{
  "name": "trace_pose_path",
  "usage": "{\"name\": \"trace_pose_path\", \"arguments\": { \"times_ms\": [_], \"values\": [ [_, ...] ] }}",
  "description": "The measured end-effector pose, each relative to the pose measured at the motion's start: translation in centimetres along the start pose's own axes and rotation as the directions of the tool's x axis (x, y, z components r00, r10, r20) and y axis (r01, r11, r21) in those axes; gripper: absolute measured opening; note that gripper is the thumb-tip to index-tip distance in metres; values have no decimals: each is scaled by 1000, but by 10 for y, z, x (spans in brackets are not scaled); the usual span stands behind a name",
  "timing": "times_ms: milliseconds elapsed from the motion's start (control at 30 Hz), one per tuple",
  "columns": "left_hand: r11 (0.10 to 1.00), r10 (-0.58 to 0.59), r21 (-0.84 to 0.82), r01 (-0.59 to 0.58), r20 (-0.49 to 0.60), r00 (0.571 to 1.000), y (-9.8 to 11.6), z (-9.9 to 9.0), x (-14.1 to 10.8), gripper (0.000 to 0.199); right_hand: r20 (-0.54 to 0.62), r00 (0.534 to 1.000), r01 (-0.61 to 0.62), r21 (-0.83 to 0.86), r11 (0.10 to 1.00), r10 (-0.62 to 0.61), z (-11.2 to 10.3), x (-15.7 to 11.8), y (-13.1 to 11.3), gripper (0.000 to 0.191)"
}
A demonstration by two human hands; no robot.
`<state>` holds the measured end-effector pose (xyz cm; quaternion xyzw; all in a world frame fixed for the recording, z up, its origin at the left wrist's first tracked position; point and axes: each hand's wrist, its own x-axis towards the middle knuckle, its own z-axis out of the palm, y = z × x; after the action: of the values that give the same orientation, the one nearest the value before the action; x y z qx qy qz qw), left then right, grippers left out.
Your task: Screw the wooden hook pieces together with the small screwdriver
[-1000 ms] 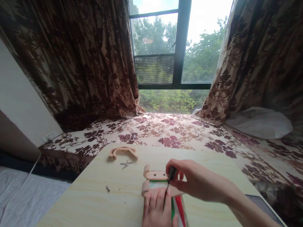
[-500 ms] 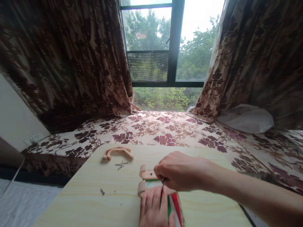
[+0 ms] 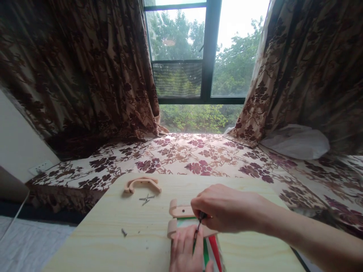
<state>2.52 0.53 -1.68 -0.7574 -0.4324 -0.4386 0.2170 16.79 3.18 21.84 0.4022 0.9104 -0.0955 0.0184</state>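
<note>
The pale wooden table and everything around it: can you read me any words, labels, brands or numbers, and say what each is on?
None can be read: no lettering shows on the pale wooden table, the dark-handled tool or the green, white and red piece.

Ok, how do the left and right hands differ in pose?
The left hand lies palm down with fingers extended; the right hand curls around a dark-handled tool. The left hand enters from the view's bottom edge, the right hand from its right side. Both are bare.
</note>
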Motion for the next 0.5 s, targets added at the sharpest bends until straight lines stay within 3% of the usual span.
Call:
{"name": "trace_pose_path", "arguments": {
  "times_ms": [267, 500],
  "values": [
    [989, 120, 54, -134, 215, 969, -5, -20, 11, 43, 12, 1000, 14, -15, 1000, -14, -1, 4, 0, 18],
    [989, 139, 21, -145, 178, 974, -7, -27, 13, 35, 19, 999, 34, -13, 999, -33, -1, 7, 1, 17]
  ]
}}
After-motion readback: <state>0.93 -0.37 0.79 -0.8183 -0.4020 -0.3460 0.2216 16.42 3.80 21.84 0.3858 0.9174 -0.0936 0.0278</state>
